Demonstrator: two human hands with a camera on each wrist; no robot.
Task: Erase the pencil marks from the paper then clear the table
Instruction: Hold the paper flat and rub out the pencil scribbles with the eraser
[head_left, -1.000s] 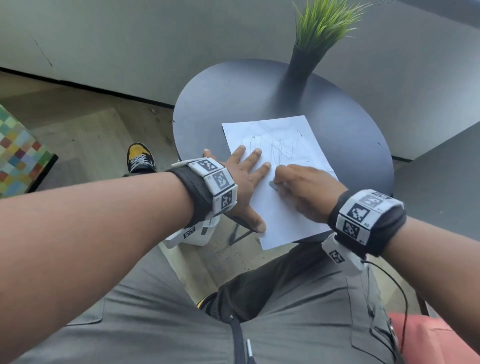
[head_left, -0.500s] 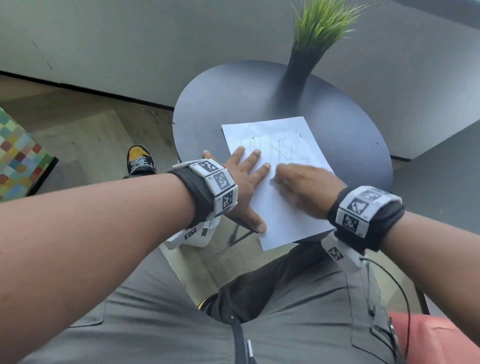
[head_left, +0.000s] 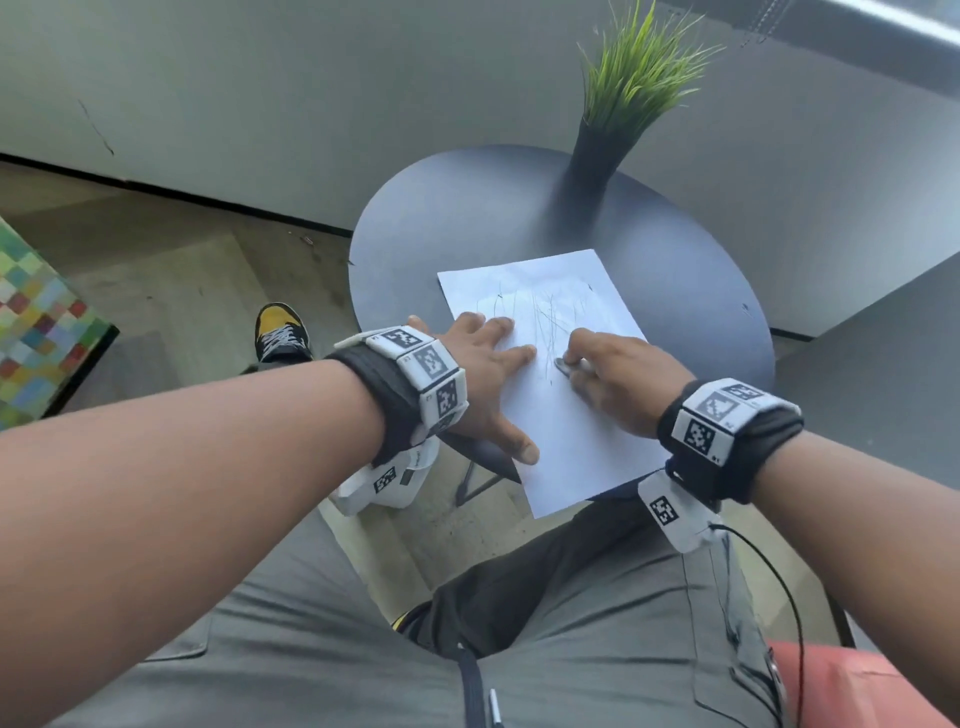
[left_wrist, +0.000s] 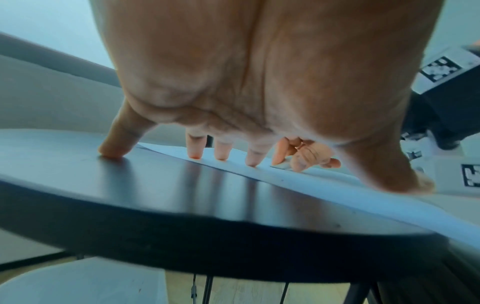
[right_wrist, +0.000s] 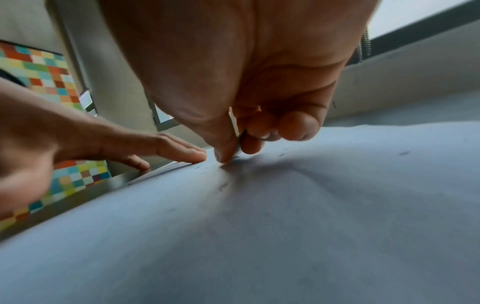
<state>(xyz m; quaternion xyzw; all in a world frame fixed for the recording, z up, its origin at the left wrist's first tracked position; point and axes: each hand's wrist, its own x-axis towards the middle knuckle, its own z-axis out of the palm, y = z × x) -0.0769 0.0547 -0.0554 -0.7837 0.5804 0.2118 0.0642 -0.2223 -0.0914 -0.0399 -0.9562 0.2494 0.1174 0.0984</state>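
Erasing scribbles on a thin sheet at the counter's near edge

The white paper sheet (head_left: 561, 415) lies at six o'clock on the round dark counter (head_left: 452, 234), overhanging the edge. The left hand (head_left: 483, 379), fingers spread flat, pins it; the right hand (head_left: 618, 384) pinches a small grey eraser (head_left: 563, 365) against the pencil marks (head_left: 545, 317). Light and flimsy, the sheet probably creases easily, so it's best held down close beside the rubbing.
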